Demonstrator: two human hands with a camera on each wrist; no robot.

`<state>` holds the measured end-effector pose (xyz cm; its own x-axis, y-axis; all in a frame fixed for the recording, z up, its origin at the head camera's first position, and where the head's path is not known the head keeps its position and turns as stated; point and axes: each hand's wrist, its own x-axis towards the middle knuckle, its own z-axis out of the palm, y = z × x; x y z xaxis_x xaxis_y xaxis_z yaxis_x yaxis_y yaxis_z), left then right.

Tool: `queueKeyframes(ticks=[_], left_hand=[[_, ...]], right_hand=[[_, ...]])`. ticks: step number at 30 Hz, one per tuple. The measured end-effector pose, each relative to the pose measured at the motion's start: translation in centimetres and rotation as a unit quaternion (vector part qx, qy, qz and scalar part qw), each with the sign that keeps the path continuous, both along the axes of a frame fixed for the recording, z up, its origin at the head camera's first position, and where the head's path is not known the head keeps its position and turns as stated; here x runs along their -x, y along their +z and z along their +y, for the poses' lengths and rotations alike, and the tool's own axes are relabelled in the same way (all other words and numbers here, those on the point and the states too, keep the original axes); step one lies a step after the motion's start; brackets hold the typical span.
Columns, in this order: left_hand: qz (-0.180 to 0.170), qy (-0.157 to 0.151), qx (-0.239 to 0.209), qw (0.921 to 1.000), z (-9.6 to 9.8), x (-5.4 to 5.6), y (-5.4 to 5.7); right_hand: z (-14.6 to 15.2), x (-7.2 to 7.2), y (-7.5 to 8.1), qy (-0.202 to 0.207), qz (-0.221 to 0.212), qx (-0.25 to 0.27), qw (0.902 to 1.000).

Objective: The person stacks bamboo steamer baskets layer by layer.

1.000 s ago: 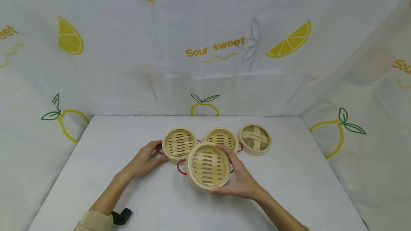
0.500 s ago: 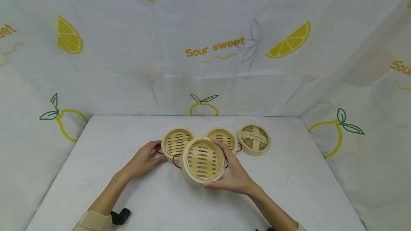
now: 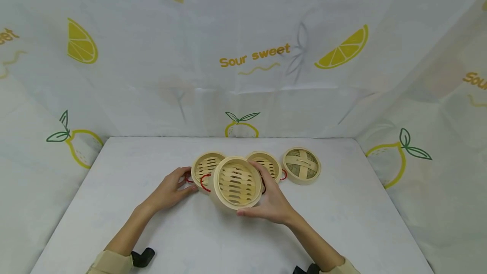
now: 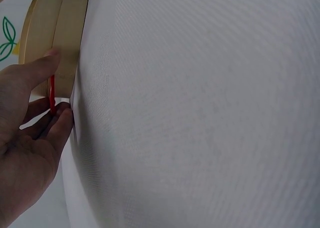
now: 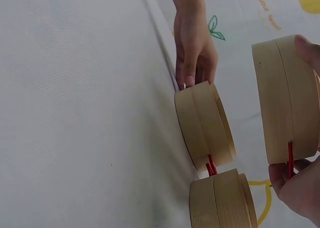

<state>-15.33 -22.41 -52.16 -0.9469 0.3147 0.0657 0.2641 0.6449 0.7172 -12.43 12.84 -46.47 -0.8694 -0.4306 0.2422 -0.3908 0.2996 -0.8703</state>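
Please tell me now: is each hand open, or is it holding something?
Left hand: gripping the left steamer basket.
Right hand: holding the raised steamer basket.

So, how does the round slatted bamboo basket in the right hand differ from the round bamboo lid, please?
The basket has slats and a red handle; the lid has crossed strips over darker weave. The right hand holds the basket up; the lid lies on the white table. Both are round bamboo.

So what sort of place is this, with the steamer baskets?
Probably a makeshift filming booth rather than a kitchen: a plain white table stands enclosed by lemon-print sheeting along its far edge and both sides.
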Motion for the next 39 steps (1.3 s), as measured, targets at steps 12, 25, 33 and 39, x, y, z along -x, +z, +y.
queueKeyframes(ticks=[12, 25, 33, 39], left_hand=[[0.008, -0.001, -0.002, 1.0000, 0.0, 0.1, -0.2], [0.010, -0.010, -0.018, 0.9997, -0.2, 0.0, -0.1], [0.003, -0.010, -0.022, 0.9997, -0.3, 0.0, -0.2], [0.007, -0.009, -0.022, 0.9997, -0.3, 0.0, -0.3]], right_hand=[[-1.5, 1.0, -0.1, -0.010, 0.017, -0.008, 0.9998], [-3.6, 2.2, -0.4, -0.005, 0.006, 0.007, 0.9999], [-4.4, 2.7, -0.8, -0.005, -0.001, 0.004, 1.0000], [-4.7, 3.1, -1.3, -0.011, 0.010, -0.009, 0.9998]])
